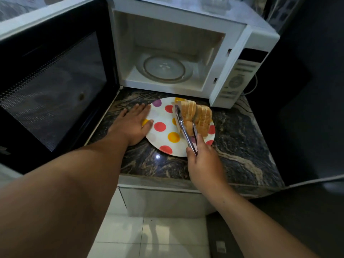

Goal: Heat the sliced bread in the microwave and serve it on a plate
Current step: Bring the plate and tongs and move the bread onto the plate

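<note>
So the right hand point(202, 157), lower middle of the frame, has its fingers curled round the handle end of a pair of metal tongs point(186, 127). The tongs run up and a bit left from that hand, and the two arms straddle the near end of the sliced bread point(195, 116). Looks like they're closed on a slice or two at the left of the stack, though I can't tell how firmly they bite.

The left hand point(135, 123) lies flat, fingers straight, on the left rim of the polka-dot plate point(162, 135), thumb over a yellow dot. It's pressing or steadying, not gripping.

The key thing: the bread sits on the right half of the plate, slices standing on edge in a row. The loaf's long axis runs left to right, so the tongs come at it crosswise. The right hand is clearly the nearer one. The microwave point(186, 53) is directly above the plate in the frame. Its door point(54, 86) is swung wide open to the left, and the glass turntable point(163, 69) inside is bare, so my guess is the bread still has to go in, up and away from the hand.

The plate is on a dark marbled counter point(238, 138), which has a white cabinet front below it. There's pale floor tile point(149, 239) at the bottom. The room is pretty dim.
</note>
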